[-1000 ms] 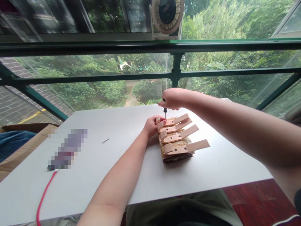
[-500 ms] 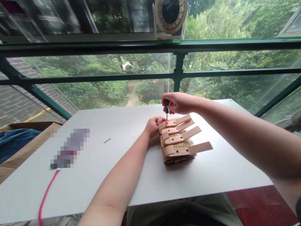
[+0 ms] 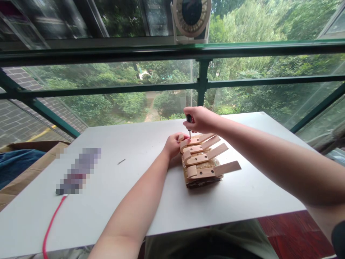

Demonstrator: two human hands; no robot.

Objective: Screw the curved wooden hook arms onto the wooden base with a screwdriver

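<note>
My right hand (image 3: 202, 119) is closed around the black handle of a screwdriver (image 3: 189, 118), which stands upright with its shaft pointing down. Its tip meets the far end of a block wrapped in clear film (image 3: 202, 182), among the wooden hooks; the exact contact is hidden by fingers. Several pale wooden hooks lie side by side across the block, the nearest hook (image 3: 228, 167) showing two dark screws. At the block's far left corner, my left hand (image 3: 172, 145) has its fingers closed on the curved end of the farthest wooden hook (image 3: 181, 137).
The block rests on a white table (image 3: 145, 187). A small thin metal piece (image 3: 121, 161) lies left of my left arm. Farther left are a blurred-out object (image 3: 81, 169) with a red cord (image 3: 52, 223) and a cardboard box (image 3: 51, 151). A green railing (image 3: 113, 90) runs behind the table.
The view has shifted slightly, moving the scene a little left. My right hand has turned a little around the screwdriver handle. My left hand keeps its place at the far hook.
</note>
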